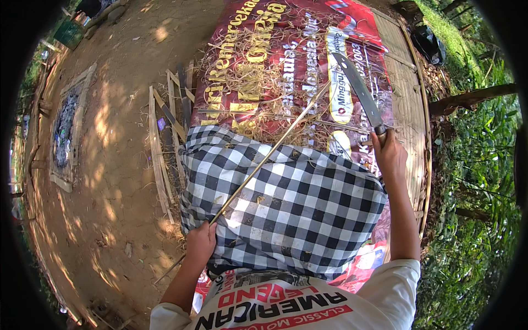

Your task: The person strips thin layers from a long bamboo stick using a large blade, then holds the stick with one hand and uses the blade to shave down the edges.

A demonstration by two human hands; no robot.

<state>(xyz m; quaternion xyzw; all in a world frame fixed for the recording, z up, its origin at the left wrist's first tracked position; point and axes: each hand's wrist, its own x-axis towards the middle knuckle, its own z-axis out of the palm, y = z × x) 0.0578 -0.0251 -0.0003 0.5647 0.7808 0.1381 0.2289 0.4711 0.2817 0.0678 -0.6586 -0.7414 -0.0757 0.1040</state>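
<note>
A thin pale strip point(247, 181) slants over the checked cloth point(297, 203), its far end above the red printed sheet point(367, 26) strewn with curled shavings point(248, 126), its near end past the cloth's left edge. The left hand point(201, 241) is closed round it toward that near end; the right hand point(391, 155) is wrapped about the handle of a long knife point(360, 89), whose blade points far and left, apart from the strip. The strip looks light, stiff yet springy, perhaps splintery, so a hold near its near end, clear of the blade, seems best; the knife, probably heavier, calls for its handle alone
</note>
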